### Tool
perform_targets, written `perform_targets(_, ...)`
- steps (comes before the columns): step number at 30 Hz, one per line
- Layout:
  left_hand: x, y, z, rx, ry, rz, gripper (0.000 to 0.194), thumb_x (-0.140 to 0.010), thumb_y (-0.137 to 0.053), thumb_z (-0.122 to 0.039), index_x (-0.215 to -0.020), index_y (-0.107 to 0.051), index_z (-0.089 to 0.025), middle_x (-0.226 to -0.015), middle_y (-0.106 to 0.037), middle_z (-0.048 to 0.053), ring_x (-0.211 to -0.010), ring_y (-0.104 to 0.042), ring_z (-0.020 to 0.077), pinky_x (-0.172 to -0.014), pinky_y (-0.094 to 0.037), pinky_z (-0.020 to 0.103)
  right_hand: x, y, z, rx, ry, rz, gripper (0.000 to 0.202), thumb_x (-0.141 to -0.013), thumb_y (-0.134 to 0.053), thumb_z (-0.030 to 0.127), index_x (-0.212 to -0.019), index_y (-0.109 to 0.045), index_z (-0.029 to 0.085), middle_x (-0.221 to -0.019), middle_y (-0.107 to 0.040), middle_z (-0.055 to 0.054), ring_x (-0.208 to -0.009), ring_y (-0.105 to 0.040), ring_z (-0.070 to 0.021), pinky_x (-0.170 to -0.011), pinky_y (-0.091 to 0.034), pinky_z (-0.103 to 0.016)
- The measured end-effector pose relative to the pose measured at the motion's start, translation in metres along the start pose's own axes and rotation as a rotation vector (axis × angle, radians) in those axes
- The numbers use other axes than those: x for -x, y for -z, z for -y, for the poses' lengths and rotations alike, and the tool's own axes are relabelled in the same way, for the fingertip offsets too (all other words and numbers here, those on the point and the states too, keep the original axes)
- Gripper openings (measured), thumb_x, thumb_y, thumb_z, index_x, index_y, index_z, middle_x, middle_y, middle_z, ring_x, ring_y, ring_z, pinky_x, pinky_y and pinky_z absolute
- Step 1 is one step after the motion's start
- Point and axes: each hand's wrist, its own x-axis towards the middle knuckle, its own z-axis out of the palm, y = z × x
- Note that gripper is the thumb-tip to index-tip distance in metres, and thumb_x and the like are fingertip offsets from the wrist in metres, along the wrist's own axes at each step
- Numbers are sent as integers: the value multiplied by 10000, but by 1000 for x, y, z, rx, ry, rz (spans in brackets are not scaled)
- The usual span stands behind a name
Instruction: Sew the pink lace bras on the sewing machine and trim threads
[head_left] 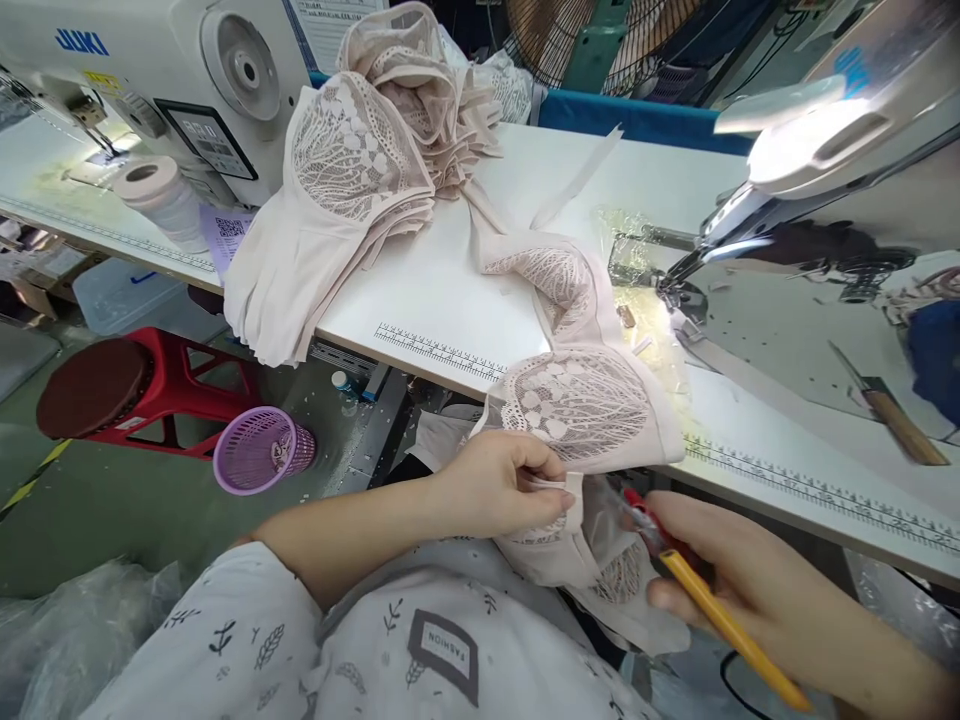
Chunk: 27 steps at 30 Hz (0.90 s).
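Rough-textured lace bra (581,405); smooth, probably plastic tool handle (731,628)

Red stool (166,372) w/ brown rnd seat (94,388) on grn floor (112,510), purple basket (301,450) just beside. Fan (600,45) at bk. Clear plastic (82,625) btm L.

Pretty cute white top (360,620) tbh, dotted with little dark leafy sprigs (270,646), some plump like wheat ears, others just skinny twigs. There's a chunky grey frame print (444,655) on it with "FASHION" inside, upside down from the head view. Left sleeve (225,600) looks loose and stops around the elbow; left hand (517,485) and right hand (720,550) are both bare.
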Motion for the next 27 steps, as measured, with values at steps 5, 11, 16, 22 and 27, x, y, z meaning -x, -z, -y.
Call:
perform_targets(5, -1, 2, 0, -48, -4, 30, 133, -653, -614, -188, -577, -510, -154, -610, -482, -28, -586, -435, 82, -569, -379, 197, 12, 4, -17, 177, -129, 187, 405, -819, -501, 566, -630, -362, 236, -609, -459, 4, -531, -440, -150, -474, -384, -264)
perform_targets(11, -2, 2, -3, -86, -3, 51, 120, -667, -607, -195, -588, -531, -147, -618, -504, -19, -583, -447, 82, -554, -371, 192, 14, 2, -23, 227, -179, 187, 412, -811, -474, 588, -626, -348, 243, -610, -472, -1, -537, -449, -157, -487, -387, -277)
perform_targets(16, -4, 2, -2, -112, 6, 65, 128, -671, -613, -218, -593, -545, -142, -607, -516, -15, -580, -454, 83, -543, -369, 186, 12, 2, -19, 276, -107, 185, 392, -830, -462, 562, -630, -363, 240, -596, -482, 4, -515, -461, -150, -477, -382, -270)
perform_targets(22, -7, 3, -3, -118, 85, 104, 85, -657, -609, -192, -610, -564, -138, -601, -513, -21, -579, -458, 79, -539, -373, 177, 9, 2, -14, 321, -55, 106, 402, -816, -478, 579, -609, -422, 240, -566, -494, -2, -464, -492, -158, -433, -377, -274)
perform_targets(27, -9, 4, -8, -68, 211, 142, 91, -660, -621, -198, -625, -569, -133, -598, -510, -27, -551, -443, 68, -516, -362, 174, 9, 2, -11, 296, -64, 91, 453, -802, -464, 639, -596, -470, 235, -569, -516, -17, -470, -522, -168, -428, -405, -284)
